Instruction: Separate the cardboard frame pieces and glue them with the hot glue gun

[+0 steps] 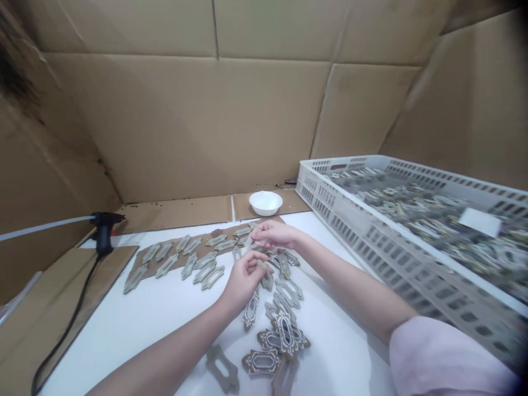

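**Two hands at work over scalloped frame pieces**

The left hand (243, 280) clenches a grey piece (267, 278) in its fingers; the right hand (275, 234) curls just beside it, perhaps pinching something, hard to say. Patterned pieces (284, 335) lie below, grey rows (204, 272) sit on cardboard (146, 268), and a bowl (265, 202), glue gun (105, 228) and full crate (412, 231) stand beyond.

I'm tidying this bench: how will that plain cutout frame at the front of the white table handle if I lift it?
The plain cutout frame lies flat and looks rigid, so it probably lifts without flopping. Its flat shape makes rolling unlikely. The narrow strips around its central slot may be its weakest part, though the material is unclear.
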### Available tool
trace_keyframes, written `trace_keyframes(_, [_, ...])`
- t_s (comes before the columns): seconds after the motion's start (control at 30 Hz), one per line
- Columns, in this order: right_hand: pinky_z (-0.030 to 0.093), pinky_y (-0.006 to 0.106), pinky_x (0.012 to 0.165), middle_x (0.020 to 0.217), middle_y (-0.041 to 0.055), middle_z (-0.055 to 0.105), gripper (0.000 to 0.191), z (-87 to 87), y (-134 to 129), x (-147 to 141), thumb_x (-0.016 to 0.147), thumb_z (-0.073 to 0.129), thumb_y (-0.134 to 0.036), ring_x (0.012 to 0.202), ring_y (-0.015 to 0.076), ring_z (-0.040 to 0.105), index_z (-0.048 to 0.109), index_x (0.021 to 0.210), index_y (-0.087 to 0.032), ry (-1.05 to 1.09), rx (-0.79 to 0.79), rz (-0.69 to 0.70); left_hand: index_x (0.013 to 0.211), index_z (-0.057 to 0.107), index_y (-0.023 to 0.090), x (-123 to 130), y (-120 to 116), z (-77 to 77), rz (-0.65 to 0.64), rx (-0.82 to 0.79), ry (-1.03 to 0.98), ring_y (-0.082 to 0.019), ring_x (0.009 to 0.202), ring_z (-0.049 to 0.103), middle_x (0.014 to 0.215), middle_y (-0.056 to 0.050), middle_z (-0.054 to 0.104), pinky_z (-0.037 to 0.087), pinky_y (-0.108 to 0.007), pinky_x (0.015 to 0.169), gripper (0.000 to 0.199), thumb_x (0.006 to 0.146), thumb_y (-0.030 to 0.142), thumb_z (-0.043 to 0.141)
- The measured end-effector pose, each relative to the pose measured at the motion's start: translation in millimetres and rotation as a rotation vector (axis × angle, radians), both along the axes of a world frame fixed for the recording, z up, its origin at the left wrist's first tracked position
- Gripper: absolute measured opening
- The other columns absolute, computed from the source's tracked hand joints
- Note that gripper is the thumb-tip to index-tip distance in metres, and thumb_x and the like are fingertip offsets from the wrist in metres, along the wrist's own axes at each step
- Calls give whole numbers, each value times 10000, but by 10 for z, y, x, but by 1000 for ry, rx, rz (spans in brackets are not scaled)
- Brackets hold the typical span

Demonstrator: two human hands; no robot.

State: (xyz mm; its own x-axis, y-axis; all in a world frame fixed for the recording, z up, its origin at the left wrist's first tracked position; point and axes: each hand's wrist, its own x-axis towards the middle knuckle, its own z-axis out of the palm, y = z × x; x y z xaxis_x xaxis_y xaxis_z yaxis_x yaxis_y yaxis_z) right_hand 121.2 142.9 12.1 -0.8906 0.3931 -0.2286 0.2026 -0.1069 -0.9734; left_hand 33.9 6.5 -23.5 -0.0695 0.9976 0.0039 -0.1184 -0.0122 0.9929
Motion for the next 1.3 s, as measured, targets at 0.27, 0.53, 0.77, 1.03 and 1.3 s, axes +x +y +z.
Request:
trace_keyframes(0.27, [236, 149, 331, 501, -41, 503, 142, 0, -501, 636, 704, 517, -199, 342, 14, 345, 606, 728, -90, -31, 56, -360, 890, 471, 175, -6, -126, 0, -85, 36, 140, -135, 693, 554, 747, -33, 621, 413, -240, 660, 158, 773, 281, 477])
trace_keyframes(0.53, [213, 163, 341, 523, -46, 493, 172, -62, -889, 870, 715, 520, -230, 347, 14, 334, 624, 787, -114, 16, 63, -529, 835, 457, 201, 38, -266, 40, 49, 60, 300, -126, 618, 546, 656, 12, 593, 379, -196, 546, 179, 746, 349, 504])
trace_keyframes(0.77, [180, 161, 339, 524, -42, 491, 213, -38, -1092, 868, 737, 542, -278, 338, 2, 316, 637, 854, -128, 78, -87, -599, 849, 448, 220, 66, -342, 53, 271, 94, 472, -71, 414, 271, 462, 89, 289, 211, -169, 412, 129, 789, 334, 448])
trace_keyframes(1.03, [202, 158, 339, 543, -31, 508, 252, -42, -1306, 829, 745, 564, -327, 344, 3, 332, 647, 903, -148, 68, -205, -556, 791, 444, 203, 107, -365, 94, 235, 74, 607, -79, 476, 363, 567, 56, 429, 298, -189, 464, 153, 795, 356, 448])
trace_keyframes(1.3, [233, 153, 339, 567, -28, 506, 258, -20, -1343, 828, 752, 558, -325, 356, 3, 342, 653, 930, -164, 34, -202, -602, 902, 421, 210, 121, -389, 73, 60, 138, 694, -88, 489, 405, 596, 47, 459, 349, -201, 487, 162, 832, 348, 375])
